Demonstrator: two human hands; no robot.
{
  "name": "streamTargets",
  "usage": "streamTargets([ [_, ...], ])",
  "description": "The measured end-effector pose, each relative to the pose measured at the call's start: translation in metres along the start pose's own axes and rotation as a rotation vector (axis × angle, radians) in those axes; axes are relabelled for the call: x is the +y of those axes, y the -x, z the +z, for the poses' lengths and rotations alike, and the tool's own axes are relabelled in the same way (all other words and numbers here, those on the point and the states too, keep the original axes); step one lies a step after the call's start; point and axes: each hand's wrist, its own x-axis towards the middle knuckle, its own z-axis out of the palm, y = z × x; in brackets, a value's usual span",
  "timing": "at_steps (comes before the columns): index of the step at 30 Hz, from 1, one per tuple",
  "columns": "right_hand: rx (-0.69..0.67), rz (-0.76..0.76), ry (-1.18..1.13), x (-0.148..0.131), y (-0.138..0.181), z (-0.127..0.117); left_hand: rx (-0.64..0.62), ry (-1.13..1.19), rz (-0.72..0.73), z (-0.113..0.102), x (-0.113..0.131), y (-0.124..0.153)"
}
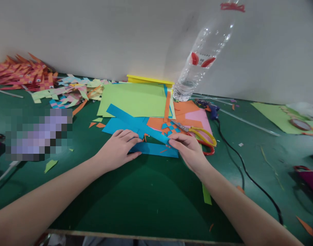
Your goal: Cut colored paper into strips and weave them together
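Observation:
A long blue paper strip (125,118) slants down across the middle, and my right hand (188,148) pinches its right end between thumb and fingers. My left hand (120,146) rests over more blue paper, fingers curled and thumb apart; what lies under its fingertips is partly hidden. Below runs another blue paper strip (156,149), flat on the table. Just beyond my right hand lie scissors (203,135) with yellow and red handles, and a small blue-and-orange checkered paper piece (171,128).
Green paper sheets (133,99) lie behind the hands on the green table (151,198). A clear plastic bottle (205,51) stands behind. A glue gun (210,108) trails a black cord at right. Woven paper pieces (23,73) pile up at left, near a blurred-out object (40,136).

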Motion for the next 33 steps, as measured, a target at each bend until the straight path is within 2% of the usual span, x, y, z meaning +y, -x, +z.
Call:
streamTargets([
  [9,0.007,0.013,-0.003,0.001,0.000,-0.001,-0.039,0.105,-0.033,-0.001,0.002,-0.001],
  [15,0.022,-0.035,0.053,0.007,0.000,-0.004,-0.004,0.151,-0.036,-0.002,0.002,0.000],
  [21,0.114,-0.168,0.052,0.009,-0.001,-0.008,0.075,0.182,0.029,-0.003,0.003,0.000],
  [26,0.263,-0.263,0.163,0.007,0.000,-0.007,0.140,0.250,0.086,-0.004,0.001,0.000],
  [30,0.418,-0.323,0.234,0.005,-0.001,-0.006,0.232,0.354,-0.039,-0.009,-0.008,-0.003],
  [33,0.422,-0.318,0.270,0.003,-0.002,-0.007,0.288,0.341,-0.205,-0.012,-0.024,-0.005],
])
